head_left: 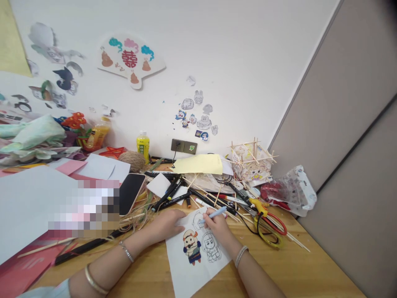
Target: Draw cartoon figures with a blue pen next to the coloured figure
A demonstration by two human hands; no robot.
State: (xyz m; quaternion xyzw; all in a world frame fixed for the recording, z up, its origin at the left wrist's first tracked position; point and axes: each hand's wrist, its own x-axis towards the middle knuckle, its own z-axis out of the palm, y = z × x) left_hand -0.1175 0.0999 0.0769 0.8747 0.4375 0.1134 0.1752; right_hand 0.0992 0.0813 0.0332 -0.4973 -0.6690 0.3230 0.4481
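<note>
A white sheet [192, 269] with cartoon figures lies on the wooden table [294, 269]; one figure is coloured in, the others are outlines. My right hand [218, 229] is closed round a light blue pen [214, 214], its tip on the sheet's upper part. Resting flat on the sheet's upper left corner, my left hand [166, 225] has its fingers stretched out and holds nothing. Both wrists wear bracelets.
Black markers [173, 192], thin wooden sticks, red and yellow scissors [273, 227], a phone [132, 192], twine ball [132, 160], yellow bottle [143, 145], stick lantern [252, 163] and plastic bag [291, 190] crowd the table's back. Paper sheets [31, 203] pile at the left.
</note>
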